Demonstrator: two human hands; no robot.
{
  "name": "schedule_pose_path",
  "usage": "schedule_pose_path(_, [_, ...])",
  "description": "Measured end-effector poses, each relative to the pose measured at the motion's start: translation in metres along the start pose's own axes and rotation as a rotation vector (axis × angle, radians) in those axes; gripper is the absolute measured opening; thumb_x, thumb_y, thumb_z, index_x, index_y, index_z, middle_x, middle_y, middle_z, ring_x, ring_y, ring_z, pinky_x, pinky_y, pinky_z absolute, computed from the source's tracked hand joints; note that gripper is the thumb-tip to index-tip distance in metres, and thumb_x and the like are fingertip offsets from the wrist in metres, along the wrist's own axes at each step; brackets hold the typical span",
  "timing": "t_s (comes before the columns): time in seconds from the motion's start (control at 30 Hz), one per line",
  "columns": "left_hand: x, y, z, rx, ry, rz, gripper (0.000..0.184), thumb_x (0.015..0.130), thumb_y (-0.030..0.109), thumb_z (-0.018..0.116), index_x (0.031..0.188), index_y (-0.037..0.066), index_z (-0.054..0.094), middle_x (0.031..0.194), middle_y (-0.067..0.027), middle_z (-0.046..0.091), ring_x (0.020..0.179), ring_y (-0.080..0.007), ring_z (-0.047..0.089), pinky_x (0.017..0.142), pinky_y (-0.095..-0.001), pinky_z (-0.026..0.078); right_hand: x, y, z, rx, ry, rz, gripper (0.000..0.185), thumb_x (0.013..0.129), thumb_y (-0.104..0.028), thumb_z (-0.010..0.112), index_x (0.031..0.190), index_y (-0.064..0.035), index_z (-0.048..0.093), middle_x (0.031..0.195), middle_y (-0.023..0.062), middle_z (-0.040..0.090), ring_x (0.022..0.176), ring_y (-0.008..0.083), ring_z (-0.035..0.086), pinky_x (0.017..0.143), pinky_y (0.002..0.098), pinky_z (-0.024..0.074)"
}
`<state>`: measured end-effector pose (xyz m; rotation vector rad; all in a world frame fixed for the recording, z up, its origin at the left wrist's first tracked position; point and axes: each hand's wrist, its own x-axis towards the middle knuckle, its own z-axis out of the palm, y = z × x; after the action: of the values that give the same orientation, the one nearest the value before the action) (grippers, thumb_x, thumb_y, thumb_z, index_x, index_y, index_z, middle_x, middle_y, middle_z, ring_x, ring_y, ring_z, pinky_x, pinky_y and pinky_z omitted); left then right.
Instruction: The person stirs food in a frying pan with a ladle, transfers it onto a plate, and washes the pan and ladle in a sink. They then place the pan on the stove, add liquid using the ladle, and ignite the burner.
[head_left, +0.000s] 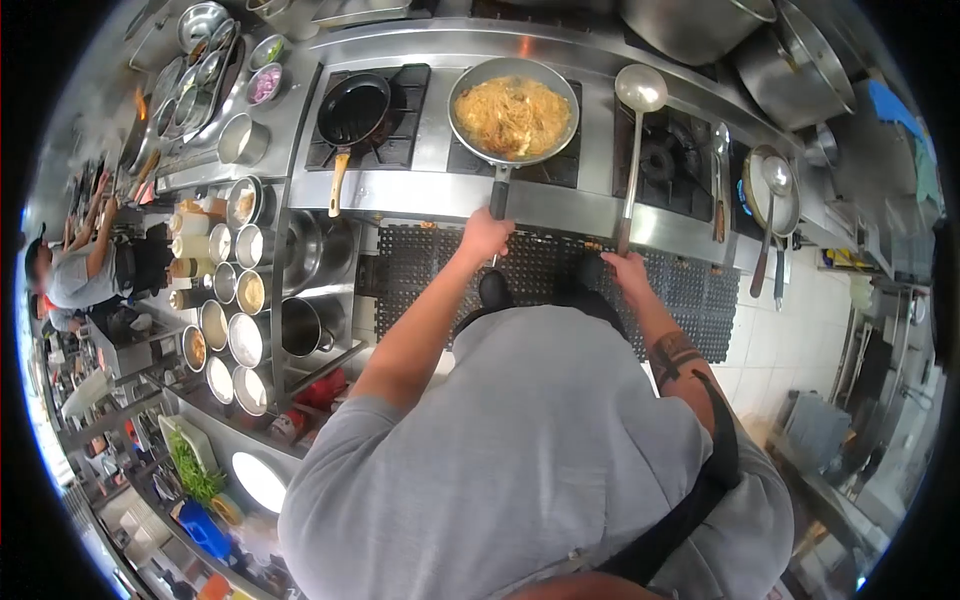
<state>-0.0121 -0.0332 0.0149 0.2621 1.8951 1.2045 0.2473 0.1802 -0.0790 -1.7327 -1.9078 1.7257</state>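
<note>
Noodles (513,112), browned and tangled, heaped in a frying pan (515,68). Pan sits over the middle burner of the range, handle toward the wearer.

Left grip (487,235): closed round the pan's dark handle, arm reaching forward.

Right grip (627,275): holding a long ladle (641,88) at the near end of its handle; bowl beyond, round and metal, to the right of the pan and apart from it.

Left of the noodles, a black skillet (352,108) on its own grate, pale wooden handle over the front edge. Right of the ladle, a burner grate (655,165); then a long-handled utensil (720,170), head too small to name. Farther right, another ladle (776,175) lies across a pan. Large metal pots (795,65) at upper right.

Below the range front, a perforated black mat (430,285) on the floor.

To the left, past the skillet: a bowl of chopped purple onion (264,85) on the steel table (285,125), and rows of round containers (245,340) lower down. Leafy greens (195,472) at lower left. Another person (85,270) at far left, grey top, arms raised.
</note>
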Motion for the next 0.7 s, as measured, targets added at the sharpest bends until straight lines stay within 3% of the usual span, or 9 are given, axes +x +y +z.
schedule_pose_path(0.13, [0.003, -0.002, -0.003, -0.016, -0.02, -0.003, 0.02, 0.083, 0.011, 0.063, 0.09, -0.006, 0.055, 0.066, -0.0088, 0.059, 0.045, -0.0168, 0.058, 0.041, -0.0326, 0.046, 0.0, -0.037, -0.007, 0.293, -0.19, 0.108, 0.021, 0.085, -0.014, 0.069, 0.095, -0.0023, 0.056, 0.067, 0.0052, 0.056, 0.053, 0.0161, 0.058, 0.046, 0.0302, 0.0472])
schedule_pose_path(0.27, [0.009, -0.011, -0.002, -0.007, -0.001, -0.025, 0.017, 0.082, 0.009, 0.063, 0.089, -0.005, 0.056, 0.065, -0.0094, 0.059, 0.045, -0.0177, 0.059, 0.04, -0.0336, 0.046, -0.031, -0.065, -0.014, 0.219, 0.006, -0.081, 0.012, 0.083, -0.006, 0.065, 0.083, -0.0055, 0.053, 0.062, 0.004, 0.055, 0.047, 0.0151, 0.053, 0.042, 0.0309, 0.0443])
schedule_pose_path(0.33, [0.003, -0.007, -0.001, -0.039, 0.005, -0.02, 0.017, 0.081, 0.008, 0.063, 0.089, -0.005, 0.057, 0.065, -0.0097, 0.06, 0.045, -0.0176, 0.059, 0.04, -0.0338, 0.046, -0.044, -0.045, -0.027, 0.002, 0.017, -0.206, 0.015, 0.085, -0.006, 0.066, 0.091, -0.0051, 0.053, 0.063, 0.0036, 0.054, 0.047, 0.0146, 0.053, 0.043, 0.0303, 0.0436])
schedule_pose_path(0.4, [0.007, -0.004, 0.0, -0.073, 0.015, -0.016, 0.017, 0.081, 0.008, 0.063, 0.09, -0.005, 0.057, 0.066, -0.0099, 0.06, 0.045, -0.0176, 0.059, 0.04, -0.0341, 0.046, -0.049, -0.035, -0.035, -0.09, 0.17, -0.527, 0.025, 0.086, -0.011, 0.069, 0.103, -0.0005, 0.053, 0.072, 0.0064, 0.058, 0.054, 0.0136, 0.056, 0.048, 0.0298, 0.0469])
schedule_pose_path(0.43, [0.009, -0.009, 0.001, -0.085, 0.012, -0.018, 0.018, 0.08, 0.008, 0.063, 0.091, -0.006, 0.057, 0.066, -0.0103, 0.061, 0.046, -0.0179, 0.06, 0.04, -0.0341, 0.046, -0.066, -0.065, -0.043, -0.071, 0.02, -0.329, 0.039, 0.087, -0.013, 0.07, 0.119, -0.0015, 0.051, 0.075, 0.0043, 0.057, 0.059, 0.0117, 0.056, 0.051, 0.0278, 0.0468])
schedule_pose_path(0.53, [0.012, -0.022, 0.004, -0.062, -0.002, -0.011, 0.024, 0.08, 0.007, 0.064, 0.097, -0.007, 0.057, 0.068, -0.0115, 0.062, 0.047, -0.0186, 0.06, 0.041, -0.0341, 0.047, -0.088, -0.136, -0.042, 0.222, -0.204, -0.317, 0.043, 0.088, -0.011, 0.069, 0.128, -0.0056, 0.054, 0.073, 0.0016, 0.055, 0.059, 0.0107, 0.055, 0.05, 0.0274, 0.0444])
schedule_pose_path(0.6, [0.012, -0.015, 0.005, -0.031, -0.005, 0.019, 0.028, 0.08, 0.007, 0.064, 0.103, -0.008, 0.056, 0.069, -0.0123, 0.062, 0.047, -0.0191, 0.061, 0.042, -0.0341, 0.048, -0.085, -0.146, -0.046, -0.003, -0.158, -0.339, 0.054, 0.088, -0.007, 0.068, 0.139, -0.0029, 0.052, 0.079, 0.0041, 0.061, 0.063, 0.0131, 0.058, 0.057, 0.029, 0.0509])
schedule_pose_path(0.67, [0.004, -0.008, 0.007, -0.053, 0.066, 0.045, 0.037, 0.081, 0.006, 0.065, 0.113, -0.007, 0.051, 0.074, -0.014, 0.064, 0.048, -0.02, 0.062, 0.044, -0.0343, 0.051, -0.084, -0.134, -0.043, -0.491, 0.042, -0.645, 0.058, 0.087, -0.011, 0.068, 0.143, -0.0082, 0.053, 0.083, 0.0114, 0.06, 0.073, 0.022, 0.064, 0.069, 0.0362, 0.0523])
schedule_pose_path(0.7, [0.004, -0.008, 0.007, -0.051, 0.062, 0.052, 0.037, 0.081, 0.006, 0.065, 0.113, -0.007, 0.051, 0.074, -0.014, 0.064, 0.048, -0.02, 0.062, 0.044, -0.0343, 0.051, -0.096, -0.131, -0.041, -0.48, 0.008, -0.697, 0.062, 0.086, -0.013, 0.068, 0.146, -0.0104, 0.051, 0.093, 0.0183, 0.062, 0.088, 0.0319, 0.066, 0.083, 0.0407, 0.0513])
